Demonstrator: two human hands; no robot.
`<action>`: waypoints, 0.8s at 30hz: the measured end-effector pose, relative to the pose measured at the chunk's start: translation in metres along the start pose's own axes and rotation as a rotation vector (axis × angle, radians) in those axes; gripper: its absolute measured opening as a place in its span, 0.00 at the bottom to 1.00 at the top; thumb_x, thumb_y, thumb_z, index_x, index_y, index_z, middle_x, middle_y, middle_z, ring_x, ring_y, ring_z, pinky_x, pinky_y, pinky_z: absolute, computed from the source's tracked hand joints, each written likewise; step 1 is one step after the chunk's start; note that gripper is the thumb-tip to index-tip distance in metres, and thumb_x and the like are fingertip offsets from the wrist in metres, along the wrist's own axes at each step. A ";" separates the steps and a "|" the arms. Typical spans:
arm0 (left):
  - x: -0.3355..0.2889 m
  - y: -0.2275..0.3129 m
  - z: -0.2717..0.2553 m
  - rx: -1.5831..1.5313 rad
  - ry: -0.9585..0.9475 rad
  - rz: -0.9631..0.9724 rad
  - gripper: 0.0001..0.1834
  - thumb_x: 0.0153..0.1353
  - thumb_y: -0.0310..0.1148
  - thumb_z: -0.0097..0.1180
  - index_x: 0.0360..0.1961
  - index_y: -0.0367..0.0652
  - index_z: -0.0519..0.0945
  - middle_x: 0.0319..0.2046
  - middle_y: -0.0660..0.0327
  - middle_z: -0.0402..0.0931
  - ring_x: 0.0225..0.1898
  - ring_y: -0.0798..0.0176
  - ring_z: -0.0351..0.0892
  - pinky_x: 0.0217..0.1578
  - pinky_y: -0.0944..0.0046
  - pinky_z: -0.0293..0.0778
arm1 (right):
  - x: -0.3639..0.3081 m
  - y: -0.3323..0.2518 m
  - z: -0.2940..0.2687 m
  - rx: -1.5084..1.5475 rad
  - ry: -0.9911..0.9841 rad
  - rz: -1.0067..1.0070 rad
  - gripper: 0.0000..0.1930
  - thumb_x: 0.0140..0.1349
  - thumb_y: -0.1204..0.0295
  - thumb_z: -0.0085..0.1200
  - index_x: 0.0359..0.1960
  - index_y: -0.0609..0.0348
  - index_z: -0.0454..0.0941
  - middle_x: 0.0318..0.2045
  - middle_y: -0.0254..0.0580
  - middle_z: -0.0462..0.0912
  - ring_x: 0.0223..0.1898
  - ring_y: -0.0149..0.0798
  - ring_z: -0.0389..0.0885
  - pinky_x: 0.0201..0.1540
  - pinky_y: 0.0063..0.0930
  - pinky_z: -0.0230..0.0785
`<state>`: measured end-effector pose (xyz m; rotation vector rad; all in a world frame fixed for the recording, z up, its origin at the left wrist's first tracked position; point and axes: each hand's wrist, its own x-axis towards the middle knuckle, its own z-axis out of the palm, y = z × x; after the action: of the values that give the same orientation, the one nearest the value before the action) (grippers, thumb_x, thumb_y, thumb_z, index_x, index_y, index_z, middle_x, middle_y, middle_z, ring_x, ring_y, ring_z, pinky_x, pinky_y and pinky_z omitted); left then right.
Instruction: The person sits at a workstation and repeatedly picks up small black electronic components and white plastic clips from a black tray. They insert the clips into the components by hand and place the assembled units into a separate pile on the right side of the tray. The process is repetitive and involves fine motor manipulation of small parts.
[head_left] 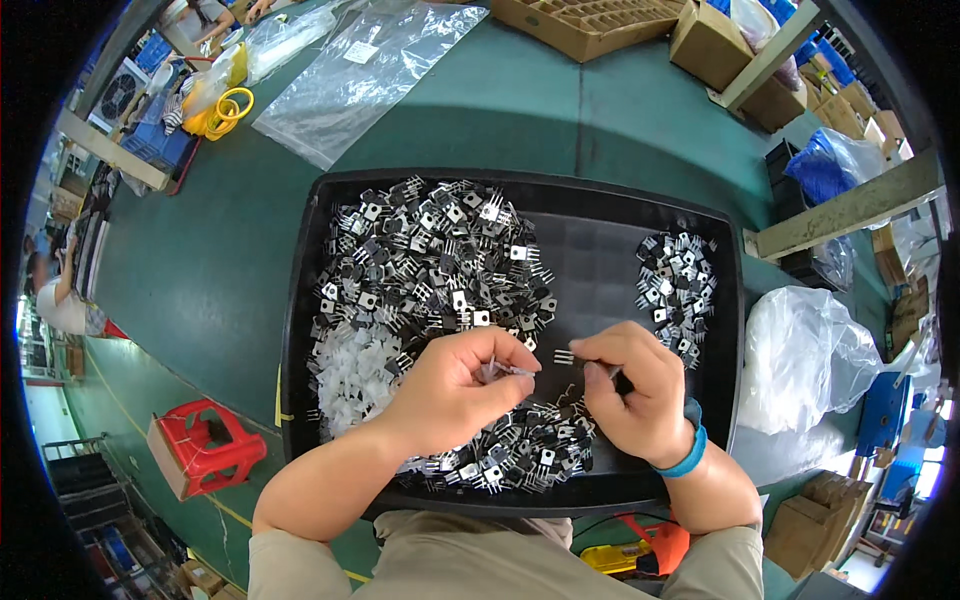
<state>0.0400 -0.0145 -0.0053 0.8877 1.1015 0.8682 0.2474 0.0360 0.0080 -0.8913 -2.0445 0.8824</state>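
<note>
Over a black tray [585,265] my two hands are close together with a small gap between the fingertips. My right hand [645,395] pinches a transistor [564,357], its metal legs pointing left. Between the thumb and forefinger of my left hand [450,390] is a small translucent white piece [520,372], mostly covered by the fingers. A big heap of black and silver transistors [430,250] fills the tray's upper left. Below it lies a pile of translucent white pieces [350,375]. More transistors [535,450] lie under my hands, and a smaller group [680,285] sits along the right side.
The tray rests on a green surface [230,250]. Beyond it lie a flat clear plastic bag [370,80] and a divided cardboard box [590,25]. A red stool [210,450] stands at lower left. Stuffed plastic bags [800,355] lie to the right. Other people work at far left.
</note>
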 end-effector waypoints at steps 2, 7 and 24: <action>-0.003 0.003 0.004 0.040 -0.002 -0.007 0.07 0.58 0.25 0.58 0.38 0.37 0.78 0.28 0.68 0.76 0.26 0.80 0.69 0.24 0.77 0.65 | -0.002 -0.002 0.001 -0.032 0.023 -0.060 0.15 0.48 0.85 0.56 0.39 0.60 0.78 0.29 0.45 0.78 0.25 0.42 0.79 0.25 0.30 0.72; -0.004 0.005 0.005 0.047 -0.026 -0.041 0.07 0.58 0.23 0.59 0.38 0.36 0.78 0.30 0.68 0.76 0.29 0.80 0.71 0.27 0.77 0.67 | -0.006 -0.003 0.002 -0.034 -0.048 -0.184 0.16 0.47 0.85 0.57 0.40 0.60 0.78 0.30 0.44 0.78 0.24 0.42 0.80 0.24 0.30 0.73; -0.004 0.006 0.004 0.200 -0.023 -0.007 0.06 0.56 0.23 0.60 0.36 0.37 0.79 0.31 0.67 0.78 0.30 0.79 0.72 0.30 0.75 0.69 | -0.010 -0.003 0.008 -0.066 -0.070 -0.200 0.18 0.46 0.85 0.57 0.41 0.62 0.79 0.31 0.43 0.77 0.24 0.42 0.79 0.24 0.31 0.73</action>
<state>0.0420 -0.0161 0.0023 1.0556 1.1848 0.7488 0.2446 0.0242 0.0028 -0.6843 -2.1902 0.7500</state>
